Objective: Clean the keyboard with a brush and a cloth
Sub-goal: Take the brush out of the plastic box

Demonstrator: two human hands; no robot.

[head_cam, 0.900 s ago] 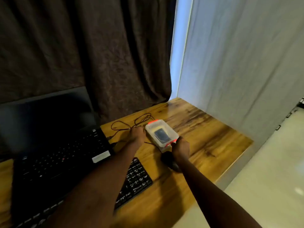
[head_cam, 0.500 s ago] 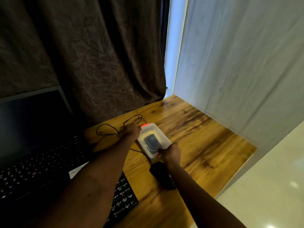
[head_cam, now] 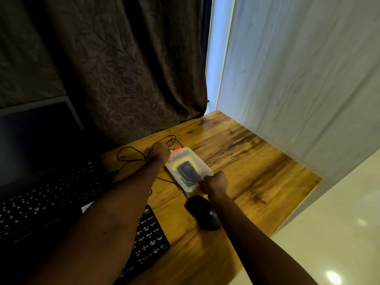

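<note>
**Operator:** What are my fingers doing?

**Spotter:** Your right hand (head_cam: 216,182) has its fingers curled round the near end of the clear box (head_cam: 188,189), at its orange clasp (head_cam: 196,188). Your left hand (head_cam: 159,153) sits against the far end, by the other clasp (head_cam: 176,150). Its fingers are hidden behind the knuckles, so I cannot tell whether they grip.

**Operator:** And the cleaning things?

**Spotter:** Something dark over something yellow shows through the lid (head_cam: 198,161); brush or cloth, I cannot tell. The box's long axis runs far-left to near-right, 1 clasp per hand, so I judge both must lift before the lid frees. The keyboard (head_cam: 151,237) lies near-left of the box, under your left forearm (head_cam: 131,192), with the mouse (head_cam: 202,212) just beside your right wrist.
</note>
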